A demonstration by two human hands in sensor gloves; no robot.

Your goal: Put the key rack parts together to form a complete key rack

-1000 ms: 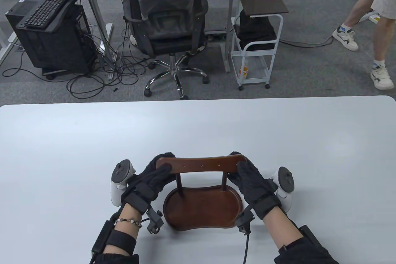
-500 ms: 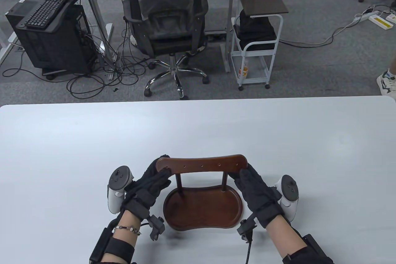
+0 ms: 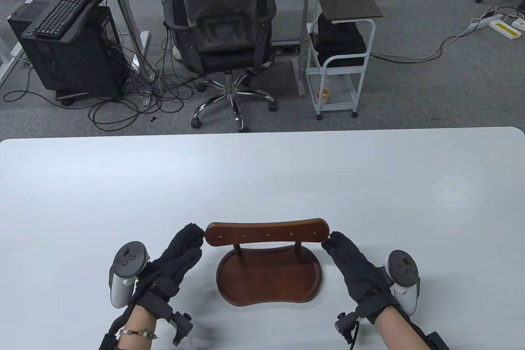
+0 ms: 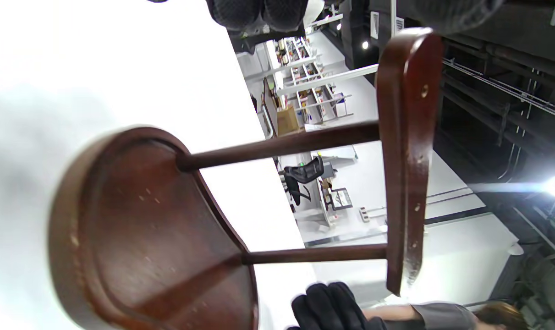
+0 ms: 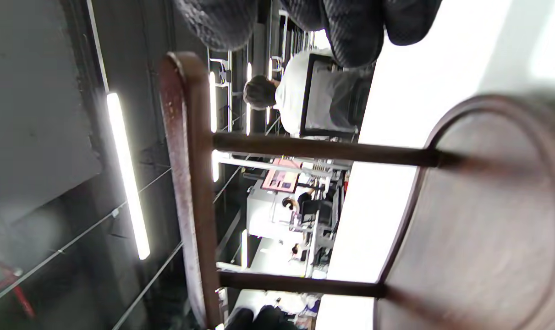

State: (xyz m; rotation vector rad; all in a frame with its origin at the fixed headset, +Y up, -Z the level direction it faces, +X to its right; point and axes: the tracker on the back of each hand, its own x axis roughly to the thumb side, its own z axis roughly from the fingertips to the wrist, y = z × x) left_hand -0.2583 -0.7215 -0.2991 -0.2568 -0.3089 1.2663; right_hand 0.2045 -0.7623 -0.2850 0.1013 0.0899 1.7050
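Observation:
The dark wooden key rack stands upright on the white table (image 3: 262, 177): a kidney-shaped base tray (image 3: 268, 278), two thin posts, and a top bar (image 3: 266, 233) with several small holes. My left hand (image 3: 180, 249) is just left of the bar's left end, fingers stretched out, holding nothing. My right hand (image 3: 348, 257) is just right of the bar's right end, fingers stretched out, holding nothing. The left wrist view shows the tray (image 4: 153, 233), both posts and the bar (image 4: 408, 151) from the side. The right wrist view shows the bar (image 5: 190, 183) and the tray (image 5: 483, 215).
The table's far edge borders a carpeted office floor with a black mesh chair (image 3: 221, 26), a white trolley (image 3: 340, 46) and a computer tower (image 3: 69, 46). The rack stands near the table's front edge.
Both hands let go of the top bar and drew back outward and toward me. The rack now stands on its own. A person walking at the far right left the view.

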